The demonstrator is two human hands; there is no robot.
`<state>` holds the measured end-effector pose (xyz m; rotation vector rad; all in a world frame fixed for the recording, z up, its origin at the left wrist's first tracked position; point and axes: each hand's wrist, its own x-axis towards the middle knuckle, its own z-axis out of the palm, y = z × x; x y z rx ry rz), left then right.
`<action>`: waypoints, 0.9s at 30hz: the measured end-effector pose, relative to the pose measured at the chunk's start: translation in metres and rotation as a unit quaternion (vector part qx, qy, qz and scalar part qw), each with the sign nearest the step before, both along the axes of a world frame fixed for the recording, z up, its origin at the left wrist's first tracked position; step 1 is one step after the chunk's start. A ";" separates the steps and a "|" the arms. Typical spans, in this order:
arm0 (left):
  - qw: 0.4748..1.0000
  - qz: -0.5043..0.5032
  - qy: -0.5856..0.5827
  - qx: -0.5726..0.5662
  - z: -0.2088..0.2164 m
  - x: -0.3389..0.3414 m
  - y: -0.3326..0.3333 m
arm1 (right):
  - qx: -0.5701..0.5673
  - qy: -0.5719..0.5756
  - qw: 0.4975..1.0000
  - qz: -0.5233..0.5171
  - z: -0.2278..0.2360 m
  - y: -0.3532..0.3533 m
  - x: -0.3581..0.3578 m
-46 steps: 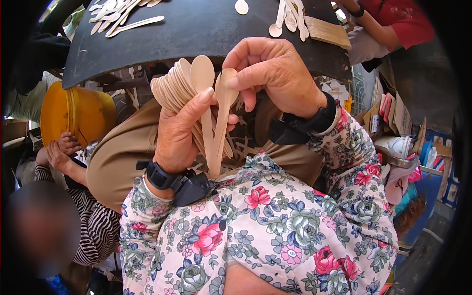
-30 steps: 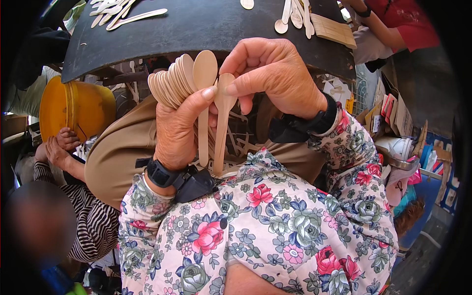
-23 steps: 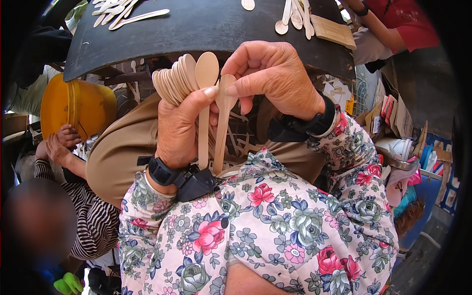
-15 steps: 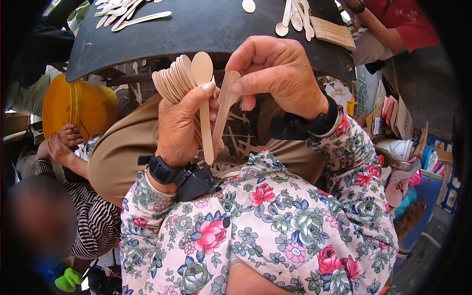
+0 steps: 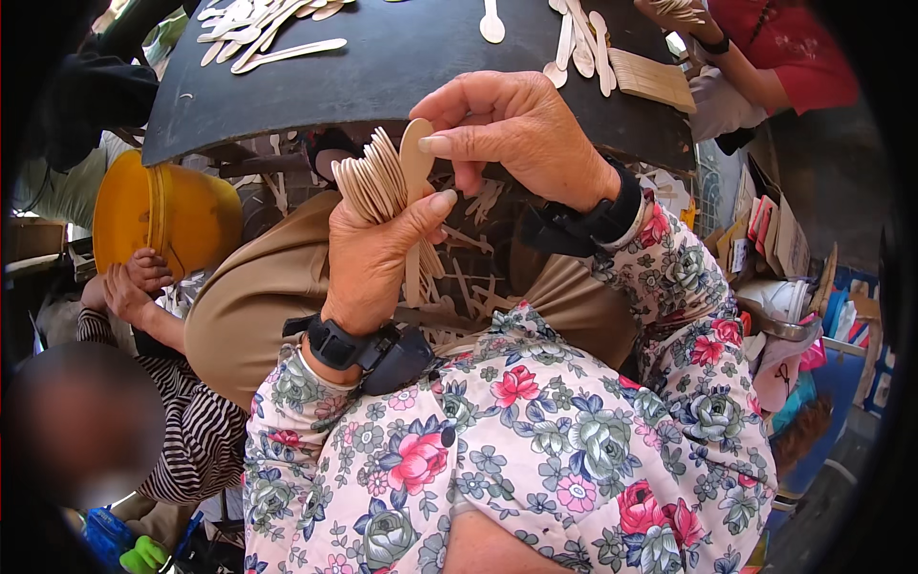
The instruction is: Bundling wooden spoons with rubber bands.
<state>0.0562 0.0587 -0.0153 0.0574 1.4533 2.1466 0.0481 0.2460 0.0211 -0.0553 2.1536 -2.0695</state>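
A fanned stack of pale wooden spoons is gripped in my left hand, bowls upward and handles hanging below the palm. One more wooden spoon stands upright against the right side of that stack, under my left thumb. The thumb and index finger of my right hand pinch this spoon at its bowl. Both hands are above my lap, just in front of the dark table. My right hand's other fingers curl behind and are partly hidden.
On the dark table lie a loose spoon pile at left and a neat row of spoons at right. A person's hands touch a yellow bucket at left. Another person in red sits at far right. Cardboard stands at right.
The single spoon held by my left thumb has joined the stack. My right hand has shifted left, bringing the spoon in its fingers upright against the stack.
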 end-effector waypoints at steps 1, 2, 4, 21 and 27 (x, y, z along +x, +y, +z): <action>1.000 -0.019 -0.010 0.005 0.001 0.000 0.001 | -0.030 -0.013 0.999 0.025 0.000 0.000 -0.003; 1.000 -0.020 -0.009 0.005 0.001 -0.001 -0.001 | -0.026 -0.021 0.998 0.044 0.000 0.002 -0.005; 0.988 -0.089 -0.108 0.060 0.000 -0.003 -0.005 | -0.049 -0.036 0.996 0.060 -0.002 0.009 -0.008; 0.989 0.011 -0.139 0.058 0.000 -0.002 -0.003 | 0.479 0.176 0.857 -0.077 -0.020 0.051 -0.058; 0.995 0.017 -0.094 0.025 -0.002 -0.001 -0.003 | 0.700 0.010 0.713 -0.047 -0.017 0.070 -0.105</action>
